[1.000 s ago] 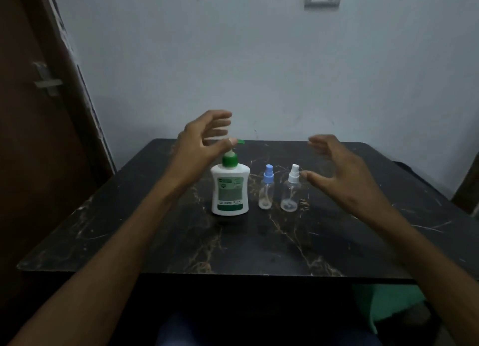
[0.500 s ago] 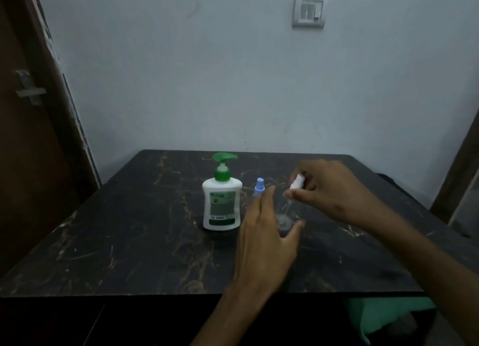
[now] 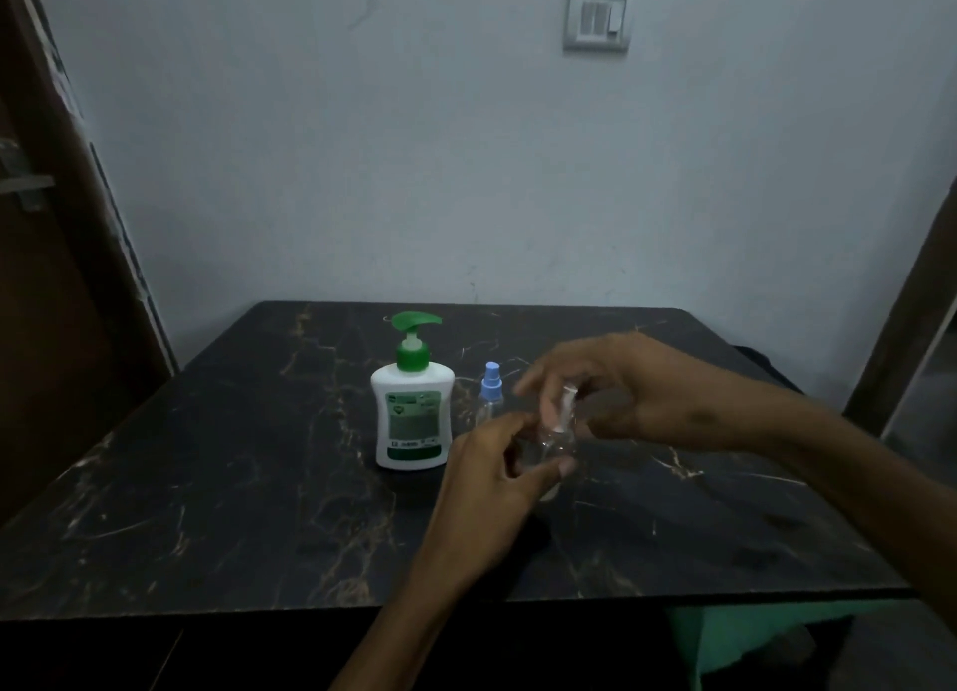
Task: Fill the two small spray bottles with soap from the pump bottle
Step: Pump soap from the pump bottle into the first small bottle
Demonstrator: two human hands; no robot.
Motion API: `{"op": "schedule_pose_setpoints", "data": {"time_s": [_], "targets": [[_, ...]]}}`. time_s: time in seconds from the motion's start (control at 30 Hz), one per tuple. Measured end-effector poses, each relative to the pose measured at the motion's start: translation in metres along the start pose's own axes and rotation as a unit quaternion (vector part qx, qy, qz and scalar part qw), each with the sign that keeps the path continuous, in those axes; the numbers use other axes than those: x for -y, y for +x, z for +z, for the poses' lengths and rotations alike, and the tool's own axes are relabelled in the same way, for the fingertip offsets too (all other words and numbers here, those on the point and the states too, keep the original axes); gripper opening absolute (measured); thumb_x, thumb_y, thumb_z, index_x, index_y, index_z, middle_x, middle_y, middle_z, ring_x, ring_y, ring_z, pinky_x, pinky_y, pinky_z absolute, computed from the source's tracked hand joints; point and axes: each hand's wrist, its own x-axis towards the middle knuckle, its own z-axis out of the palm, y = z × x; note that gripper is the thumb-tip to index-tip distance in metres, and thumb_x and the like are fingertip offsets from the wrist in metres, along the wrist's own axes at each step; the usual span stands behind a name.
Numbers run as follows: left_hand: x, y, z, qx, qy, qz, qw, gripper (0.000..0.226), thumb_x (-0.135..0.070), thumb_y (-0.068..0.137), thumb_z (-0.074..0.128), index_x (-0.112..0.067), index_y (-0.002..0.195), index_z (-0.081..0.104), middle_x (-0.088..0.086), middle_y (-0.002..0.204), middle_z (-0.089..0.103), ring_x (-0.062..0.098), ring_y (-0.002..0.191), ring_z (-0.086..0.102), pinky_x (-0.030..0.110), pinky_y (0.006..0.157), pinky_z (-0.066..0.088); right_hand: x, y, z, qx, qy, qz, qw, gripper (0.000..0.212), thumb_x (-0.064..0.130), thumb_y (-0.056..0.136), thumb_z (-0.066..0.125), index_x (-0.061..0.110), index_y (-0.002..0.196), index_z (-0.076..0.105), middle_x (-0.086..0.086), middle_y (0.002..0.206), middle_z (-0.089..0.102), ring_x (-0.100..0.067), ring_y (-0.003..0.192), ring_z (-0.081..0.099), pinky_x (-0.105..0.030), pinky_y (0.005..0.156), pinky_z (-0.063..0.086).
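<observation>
A white pump bottle with a green pump head stands upright near the middle of the black marble table. Just right of it stands a small clear spray bottle with a blue top. My left hand grips the clear body of the second small spray bottle, the one with a white top. My right hand curls over that white top from the right, fingers around it. The image is blurred there, so I cannot tell whether the top is still seated on the bottle.
A grey wall with a light switch rises behind the table. A brown door is at the left. Something green shows below the table's front right edge.
My left hand moved from the pump bottle across to the white-topped spray bottle and closed on its body. My right hand closed over its top. The view tilted up slightly.
</observation>
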Motion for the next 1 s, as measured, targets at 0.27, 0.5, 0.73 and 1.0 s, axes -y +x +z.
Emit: {"op": "schedule_pose_setpoints", "data": {"time_s": [0.27, 0.5, 0.73, 1.0], "targets": [[0.006, -0.002, 0.008, -0.005, 0.016, -0.009, 1.000, 0.026, -0.026, 0.086, 0.084, -0.034, 0.109, 0.075, -0.026, 0.080, 0.066, -0.004, 0.069, 0.057, 0.009, 0.062, 0.040, -0.012, 0.008, 0.023, -0.059, -0.224, 0.058, 0.971, 0.035, 0.065, 0.091, 0.062, 0.030, 0.090, 0.066, 0.010, 0.077, 0.069, -0.005, 0.068, 0.064, -0.031, 0.062, 0.055], [0.004, -0.001, 0.000, 0.041, 0.007, 0.001, 0.999, 0.024, -0.033, 0.090, 0.080, -0.034, 0.114, 0.074, -0.006, 0.090, 0.073, 0.012, 0.073, 0.060, 0.031, 0.066, 0.046, 0.002, 0.003, -0.001, 0.001, -0.150, 0.004, 0.989, 0.029, 0.006, 0.086, 0.076, 0.035, 0.089, 0.075, 0.019, 0.094, 0.071, 0.003, 0.089, 0.066, -0.017, 0.076, 0.053], [0.010, -0.003, -0.002, 0.059, 0.005, -0.004, 0.998, 0.028, -0.035, 0.090, 0.080, -0.033, 0.117, 0.074, -0.008, 0.094, 0.074, 0.013, 0.074, 0.063, 0.031, 0.067, 0.049, 0.010, -0.006, -0.014, -0.028, -0.114, -0.041, 0.992, 0.023, 0.011, 0.087, 0.078, 0.035, 0.087, 0.078, 0.018, 0.099, 0.070, -0.003, 0.097, 0.066, -0.031, 0.082, 0.054], [0.023, -0.039, -0.023, -0.119, -0.004, -0.015, 0.993, 0.031, -0.051, 0.079, 0.076, -0.040, 0.107, 0.076, -0.015, 0.085, 0.075, 0.004, 0.066, 0.062, 0.016, 0.062, 0.048, -0.040, -0.026, -0.050, -0.333, -0.031, 0.017, 0.942, 0.014, 0.023, 0.098, 0.068, 0.025, 0.106, 0.079, 0.013, 0.105, 0.076, -0.004, 0.099, 0.072, -0.025, 0.087, 0.057]]}}
